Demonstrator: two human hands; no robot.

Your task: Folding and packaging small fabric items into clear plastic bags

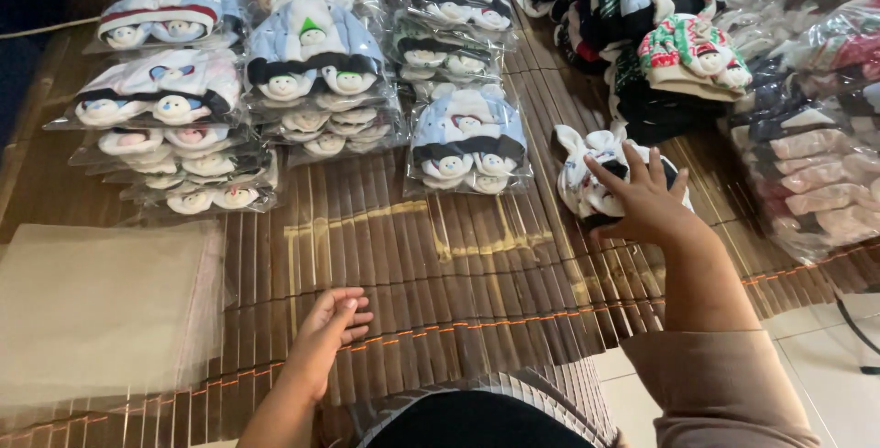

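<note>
1. Right hand [646, 199]: fingers spread, laid on a white printed hat [591, 177] lying loose on the slatted mat [458, 265], not closed round it.
2. The hat lies under and just left of the palm, below the heap of unbagged hats [642, 26].
3. Left hand [335, 320]: loosely curled, holding nothing, resting on the mat near the stack of clear bags [101, 306].
4. Bagged hats [467, 141] in rows beyond.

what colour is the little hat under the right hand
White with a small dark print, black at its edge; the hat under the right hand, head view.
</note>
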